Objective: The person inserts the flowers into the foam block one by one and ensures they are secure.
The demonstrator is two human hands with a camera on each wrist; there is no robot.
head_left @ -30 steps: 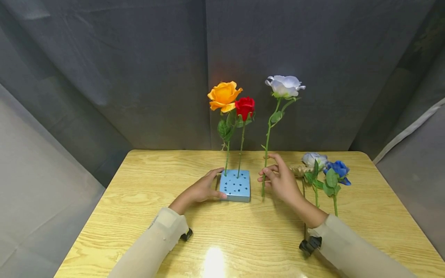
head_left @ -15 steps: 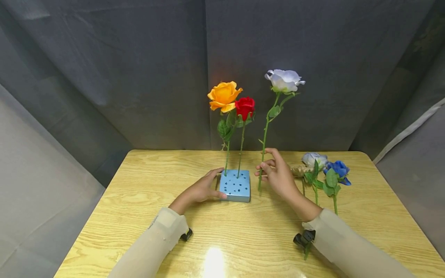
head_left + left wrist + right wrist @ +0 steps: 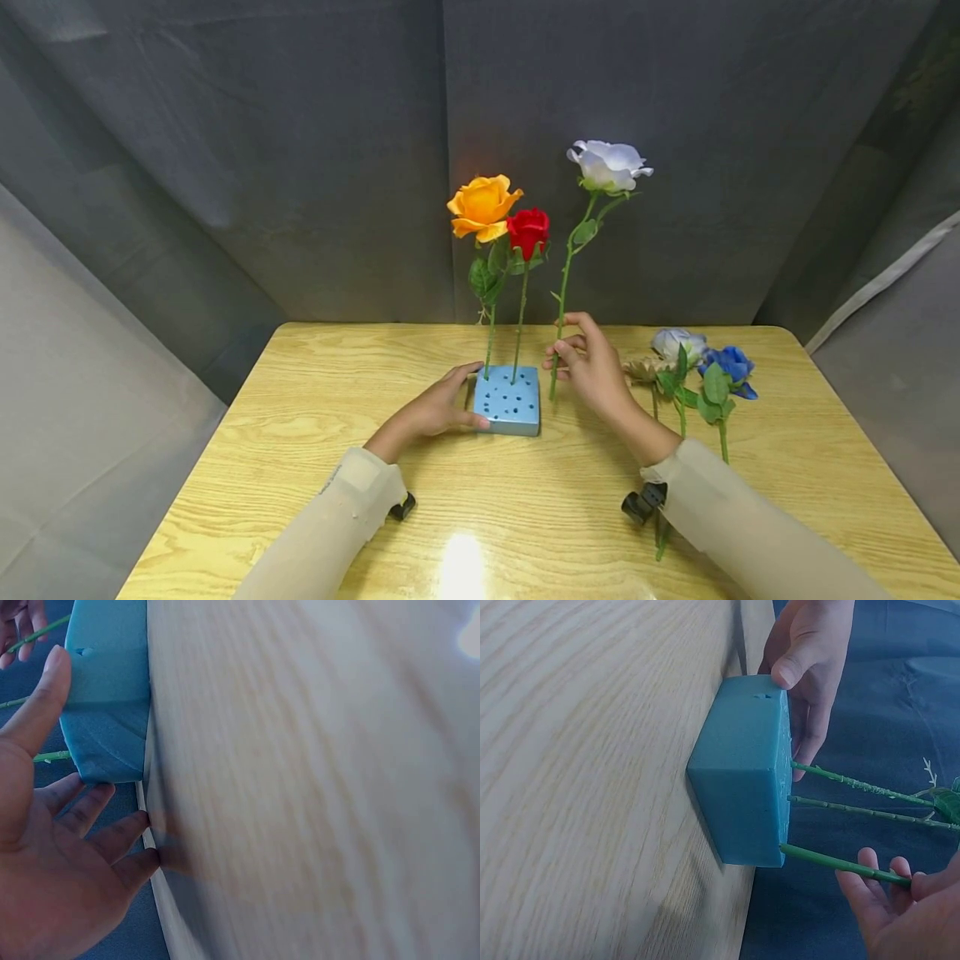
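Note:
My left hand (image 3: pixel 433 408) holds the blue foam block (image 3: pixel 507 398) at its left side, thumb at the near corner and fingers at the far one. An orange rose (image 3: pixel 482 208) and a red rose (image 3: pixel 529 232) stand upright in the block's holes. Between thumb and fingers, my right hand (image 3: pixel 596 371) pinches the green stem of a pale white rose (image 3: pixel 611 167), bloom up and leaning right. That stem's lower end hangs just right of the block in the head view. In the right wrist view the stem (image 3: pixel 832 861) meets the block's edge; contact cannot be told.
On the table's right lie a pale rose (image 3: pixel 678 343), a blue rose (image 3: pixel 727 368) and a beige flower (image 3: pixel 647 369). Their stems run toward the front, partly under my right forearm. A grey curtain (image 3: pixel 337 167) hangs behind the wooden table (image 3: pixel 337 358).
My right hand has carried the white rose left and up, its stem end coming closer to the foam block. My left hand and the block have stayed put.

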